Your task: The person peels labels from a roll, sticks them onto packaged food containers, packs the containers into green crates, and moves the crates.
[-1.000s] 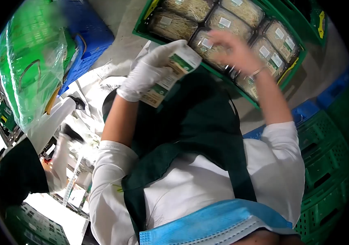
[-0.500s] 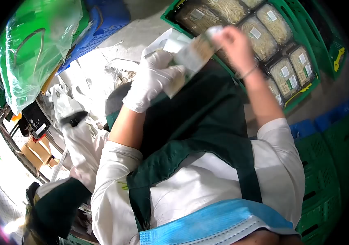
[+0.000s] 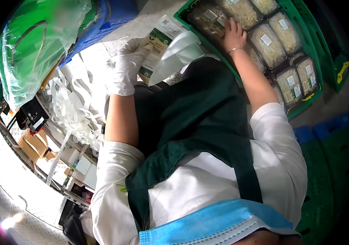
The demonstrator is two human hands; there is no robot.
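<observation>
My left hand (image 3: 126,67), in a white glove, is closed on a strip of printed labels (image 3: 159,43) in green, tan and white. A loop of pale backing paper (image 3: 178,57) hangs beside the strip. My bare right hand (image 3: 234,37) reaches into a green crate (image 3: 315,61), fingers stretched out over a clear-topped pack (image 3: 207,18). Its fingertips rest near a label (image 3: 222,20) on that pack. More packs of pale, thread-like food (image 3: 267,45) fill the crate, several with small white stickers on top.
Tangled white strips of paper (image 3: 74,110) lie heaped at the left. Beyond them are a green crate under clear plastic (image 3: 39,49) and a blue crate (image 3: 113,24). A metal rack edge (image 3: 8,139) runs along the far left. Green crates (image 3: 321,175) stand at the right.
My right hand has moved from the label strip to the pack in the crate. My left hand has shifted left with the strip. A person at the lower left has mostly gone from view.
</observation>
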